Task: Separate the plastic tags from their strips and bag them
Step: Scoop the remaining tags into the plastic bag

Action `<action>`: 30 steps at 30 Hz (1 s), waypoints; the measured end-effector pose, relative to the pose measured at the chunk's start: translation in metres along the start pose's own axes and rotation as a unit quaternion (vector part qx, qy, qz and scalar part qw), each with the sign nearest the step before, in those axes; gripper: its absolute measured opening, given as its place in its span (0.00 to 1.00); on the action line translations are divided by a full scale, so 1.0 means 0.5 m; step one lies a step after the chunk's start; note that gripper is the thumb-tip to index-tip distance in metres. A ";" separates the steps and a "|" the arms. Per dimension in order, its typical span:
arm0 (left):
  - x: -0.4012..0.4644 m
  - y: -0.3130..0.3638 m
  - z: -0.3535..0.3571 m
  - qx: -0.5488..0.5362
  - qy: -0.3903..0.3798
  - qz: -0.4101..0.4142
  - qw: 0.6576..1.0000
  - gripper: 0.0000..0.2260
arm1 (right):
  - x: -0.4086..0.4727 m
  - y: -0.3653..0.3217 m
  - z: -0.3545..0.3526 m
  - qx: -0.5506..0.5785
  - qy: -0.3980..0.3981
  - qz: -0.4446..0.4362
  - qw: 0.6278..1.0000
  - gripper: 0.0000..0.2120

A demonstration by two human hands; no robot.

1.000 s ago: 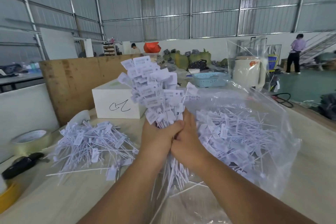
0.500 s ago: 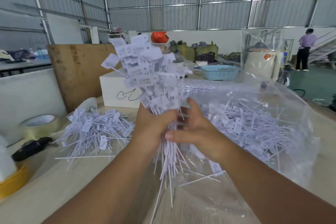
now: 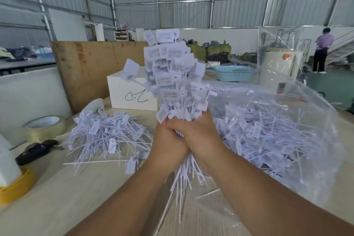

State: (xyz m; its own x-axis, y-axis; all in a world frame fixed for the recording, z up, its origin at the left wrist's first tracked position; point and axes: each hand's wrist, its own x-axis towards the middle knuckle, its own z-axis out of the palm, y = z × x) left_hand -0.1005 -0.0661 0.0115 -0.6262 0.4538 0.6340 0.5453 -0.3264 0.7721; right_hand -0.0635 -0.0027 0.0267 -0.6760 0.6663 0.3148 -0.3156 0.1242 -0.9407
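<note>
**Both hands clamped on one upright tag bundle**

Currently two hands in frame, both wrapped round the same bunch of white plastic tags (image 3: 172, 74). Left hand (image 3: 168, 145) and right hand (image 3: 199, 138) pressed side by side, fingers curled tight about the stems just under the flag ends. One bundle, too many tags to count. Long axis near vertical: rectangular label heads fanned out on top, thin tails (image 3: 182, 182) splaying down and toward the camera below the fists. Held above the pale wooden tabletop (image 3: 76, 197), centre frame, between the two other lots of tags.

Loose pile of white tags (image 3: 107, 136) lying flat on the table to the left, stems pointing every way. One large clear plastic bag (image 3: 287, 140) on the right, mouth open, holding a second heap of tags, likewise jumbled.

Also on the table: one white box with a black scribble (image 3: 132, 92), one roll of clear tape (image 3: 45, 126), one black handheld tool (image 3: 36, 151), one yellow roll (image 3: 15, 188) at the left edge, one blue plastic basket (image 3: 232, 73) further back.

One person in a purple top (image 3: 322, 50) standing far right.
</note>
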 end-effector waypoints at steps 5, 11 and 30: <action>-0.005 0.008 -0.011 0.102 -0.036 -0.006 0.994 0.19 | -0.006 -0.012 -0.011 0.006 0.002 -0.006 1.000 0.16; -0.002 0.005 -0.052 0.042 -0.171 -0.073 0.982 0.41 | 0.006 -0.049 -0.031 -0.008 0.038 -0.023 0.999 0.14; -0.048 -0.003 -0.010 0.434 -0.331 0.053 0.836 0.17 | 0.043 -0.100 -0.102 0.040 0.131 0.024 0.990 0.36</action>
State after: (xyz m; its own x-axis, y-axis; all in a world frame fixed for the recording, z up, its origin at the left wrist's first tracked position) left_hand -0.0892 -0.0807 -0.0048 -0.2594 0.9135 0.3133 0.9573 0.2005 0.2081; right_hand -0.0283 0.0431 0.0739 -0.4980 0.8397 0.2163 -0.3458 0.0364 -0.9376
